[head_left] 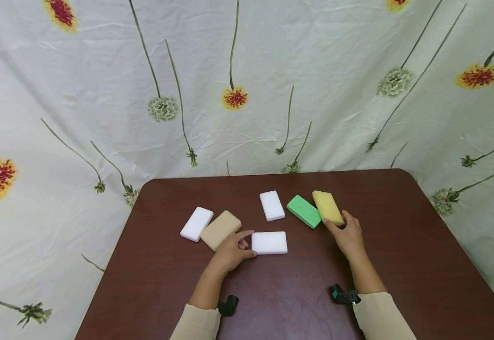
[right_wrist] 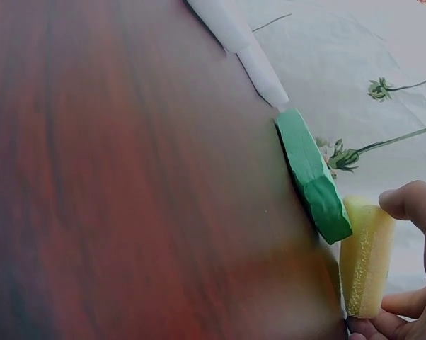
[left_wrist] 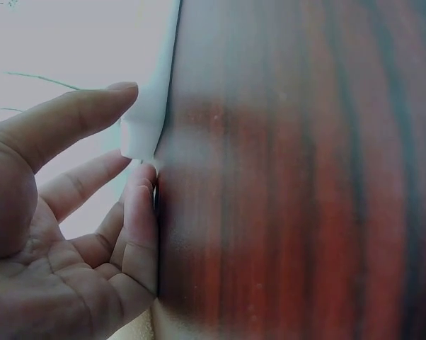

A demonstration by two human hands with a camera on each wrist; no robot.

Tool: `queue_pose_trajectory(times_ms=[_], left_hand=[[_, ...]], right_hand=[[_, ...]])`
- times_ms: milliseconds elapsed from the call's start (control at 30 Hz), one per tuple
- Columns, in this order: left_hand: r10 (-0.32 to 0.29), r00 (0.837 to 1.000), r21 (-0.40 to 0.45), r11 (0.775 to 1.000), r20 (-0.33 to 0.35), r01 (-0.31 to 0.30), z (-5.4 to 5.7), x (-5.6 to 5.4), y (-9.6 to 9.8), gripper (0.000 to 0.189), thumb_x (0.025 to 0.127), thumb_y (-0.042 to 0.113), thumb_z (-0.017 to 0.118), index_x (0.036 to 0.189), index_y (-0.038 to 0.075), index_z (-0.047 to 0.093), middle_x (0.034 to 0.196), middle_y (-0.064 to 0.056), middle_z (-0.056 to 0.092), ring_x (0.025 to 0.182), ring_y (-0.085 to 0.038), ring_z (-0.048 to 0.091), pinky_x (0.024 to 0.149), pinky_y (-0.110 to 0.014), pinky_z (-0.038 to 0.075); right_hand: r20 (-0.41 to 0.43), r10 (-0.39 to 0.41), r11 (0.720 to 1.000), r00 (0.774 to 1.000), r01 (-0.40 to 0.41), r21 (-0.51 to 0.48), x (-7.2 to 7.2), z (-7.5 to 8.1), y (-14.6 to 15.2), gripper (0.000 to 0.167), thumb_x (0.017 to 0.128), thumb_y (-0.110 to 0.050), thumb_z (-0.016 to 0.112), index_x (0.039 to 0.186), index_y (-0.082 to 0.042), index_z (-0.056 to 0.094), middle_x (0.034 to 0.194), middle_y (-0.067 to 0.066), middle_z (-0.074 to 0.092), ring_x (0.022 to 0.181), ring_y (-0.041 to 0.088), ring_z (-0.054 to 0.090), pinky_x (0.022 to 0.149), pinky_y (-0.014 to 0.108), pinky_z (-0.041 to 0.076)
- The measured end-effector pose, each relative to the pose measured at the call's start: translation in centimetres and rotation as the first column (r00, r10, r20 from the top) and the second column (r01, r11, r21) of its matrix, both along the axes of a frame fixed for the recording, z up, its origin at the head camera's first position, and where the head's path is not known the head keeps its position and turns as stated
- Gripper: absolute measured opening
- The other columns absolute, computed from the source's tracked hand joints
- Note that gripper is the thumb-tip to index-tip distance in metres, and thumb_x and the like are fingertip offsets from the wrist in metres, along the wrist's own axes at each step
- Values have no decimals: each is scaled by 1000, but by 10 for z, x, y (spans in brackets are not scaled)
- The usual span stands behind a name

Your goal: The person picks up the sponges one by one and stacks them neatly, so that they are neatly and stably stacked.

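A white sponge [head_left: 269,242] lies flat near the table's middle. My left hand [head_left: 231,251] holds its left end between thumb and index finger; the other fingers curl below, resting by the tabletop in the left wrist view. My right hand [head_left: 347,234] pinches the near end of a yellow sponge [head_left: 327,207], thumb on one side and fingers on the other. The yellow sponge's left edge meets a green sponge [head_left: 304,211]. In the right wrist view the yellow sponge [right_wrist: 367,258] stands beside the green sponge [right_wrist: 312,173].
A beige sponge [head_left: 221,230] lies just beyond my left hand, against another white sponge [head_left: 196,224]. One more white sponge [head_left: 272,206] lies behind the middle one. The dark brown table [head_left: 297,293] ends at a flowered cloth [head_left: 263,56] behind.
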State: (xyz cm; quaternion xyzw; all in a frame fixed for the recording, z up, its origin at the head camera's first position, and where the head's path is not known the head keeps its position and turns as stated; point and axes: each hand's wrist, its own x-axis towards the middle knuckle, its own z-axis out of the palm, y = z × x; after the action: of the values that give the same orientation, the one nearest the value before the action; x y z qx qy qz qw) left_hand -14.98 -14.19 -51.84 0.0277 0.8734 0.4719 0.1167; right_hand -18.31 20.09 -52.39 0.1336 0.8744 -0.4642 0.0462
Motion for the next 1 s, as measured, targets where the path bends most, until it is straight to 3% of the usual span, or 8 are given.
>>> queue_pose_trajectory(times_ms=[667, 1000], left_hand=[[-4, 1000, -5, 1000, 9, 4, 2, 1, 0, 64, 77, 11, 86, 137, 11, 63, 94, -8, 56, 82, -16, 50, 73, -28, 44], [1, 1000, -7, 1000, 14, -1, -1, 0, -1, 64, 77, 11, 86, 136, 12, 64, 93, -7, 56, 82, -16, 50, 74, -29, 44]], right_hand=[[-90, -66, 993, 994, 56, -105, 9, 9, 1, 88, 95, -48, 66, 162, -13, 22, 162, 20, 29, 143, 41, 37, 110, 55, 41], [-110, -21, 994, 994, 9, -106, 16, 17, -7, 86, 92, -51, 68, 161, -21, 27, 166, 11, 27, 150, 38, 29, 114, 59, 34]])
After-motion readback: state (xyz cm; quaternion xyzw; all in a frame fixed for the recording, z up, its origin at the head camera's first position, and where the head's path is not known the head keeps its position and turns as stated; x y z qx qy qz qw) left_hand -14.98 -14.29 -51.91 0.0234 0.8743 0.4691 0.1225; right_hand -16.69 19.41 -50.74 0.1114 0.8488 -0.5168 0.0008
